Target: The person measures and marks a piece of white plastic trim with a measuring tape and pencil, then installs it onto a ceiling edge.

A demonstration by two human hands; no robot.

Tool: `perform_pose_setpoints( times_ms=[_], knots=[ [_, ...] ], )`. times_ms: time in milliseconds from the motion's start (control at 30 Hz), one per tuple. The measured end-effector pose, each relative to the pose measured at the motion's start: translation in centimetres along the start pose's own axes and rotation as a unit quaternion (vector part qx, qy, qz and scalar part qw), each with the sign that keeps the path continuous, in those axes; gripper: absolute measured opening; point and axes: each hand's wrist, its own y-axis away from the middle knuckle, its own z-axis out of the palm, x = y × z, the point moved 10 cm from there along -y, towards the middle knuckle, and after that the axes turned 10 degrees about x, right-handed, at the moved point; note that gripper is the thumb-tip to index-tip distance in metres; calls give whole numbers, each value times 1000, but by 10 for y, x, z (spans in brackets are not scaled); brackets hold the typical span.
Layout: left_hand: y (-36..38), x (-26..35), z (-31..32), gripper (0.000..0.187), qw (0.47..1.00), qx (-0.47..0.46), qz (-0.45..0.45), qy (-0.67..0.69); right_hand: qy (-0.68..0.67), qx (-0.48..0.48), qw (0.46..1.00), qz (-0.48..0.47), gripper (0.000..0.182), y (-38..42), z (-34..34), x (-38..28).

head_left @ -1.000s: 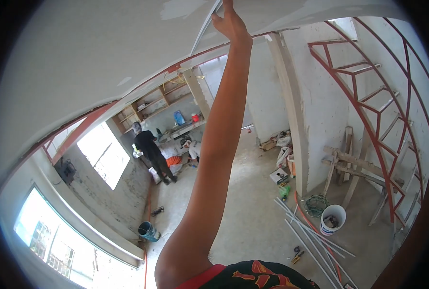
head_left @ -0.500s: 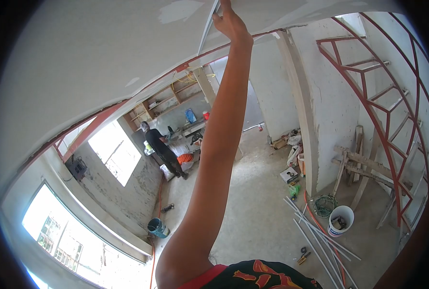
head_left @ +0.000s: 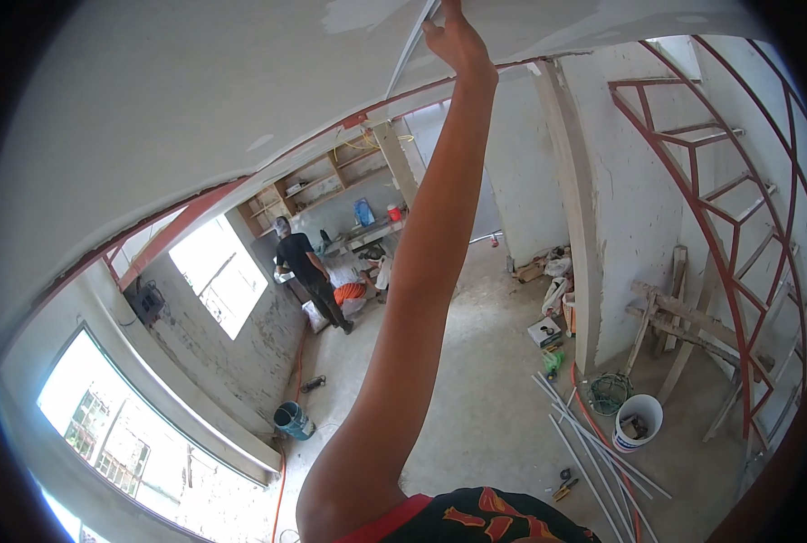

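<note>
My left hand (head_left: 460, 43) is raised to the ceiling at the top of the view, its arm stretched up from the bottom. The thumb presses on a thin, light strip (head_left: 412, 50) that runs slanting along the ceiling (head_left: 195, 81), and the hand looks closed around its upper part. The fingertips are cut off by the top edge. My right hand is out of view; only a dark, blurred shape, perhaps the right arm, shows at the lower right edge.
Far below, a person in dark clothes (head_left: 305, 271) stands by a cluttered counter (head_left: 367, 237). On the floor are a dark bucket (head_left: 294, 422), a white bucket (head_left: 639, 423), several long strips (head_left: 593, 443) and an orange hose (head_left: 587, 412). A red metal frame (head_left: 684, 181) rises at right.
The view has shifted slightly, so my left hand and the strip appear farther right. The distant person now stands more upright.
</note>
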Motion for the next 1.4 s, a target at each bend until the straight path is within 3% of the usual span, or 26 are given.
perform_pose_setpoints(
  times_ms=[400,500,800,900,1000,1133,1233,1400],
  knots=[
    [-9,-9,-5,62,1000,8,-9,3,-1,-12,1000,-2,17,3,10,-5],
    [-5,2,-2,62,1000,-11,27,11,-1,-14,1000,-8,17,2,11,-7],
    [-23,-21,-9,69,1000,18,-10,-18,13,-15,999,-36,18,-14,11,-12],
    [-14,-10,0,42,999,-1,-26,40,32,-2,998,-60,18,-26,2,-10],
    [-9,-6,2,42,999,4,-29,26,29,22,997,-68,18,-37,-6,-6],
    [-15,-12,-7,53,999,36,-14,-35,-48,58,997,-19,12,-38,-9,-14],
    [-12,-10,-10,60,997,40,-41,-44,-45,78,993,-73,13,-37,-13,-26],
    [-6,-6,-6,71,996,37,-59,-51,-53,70,994,-64,15,-39,-11,-22]
  ],
)
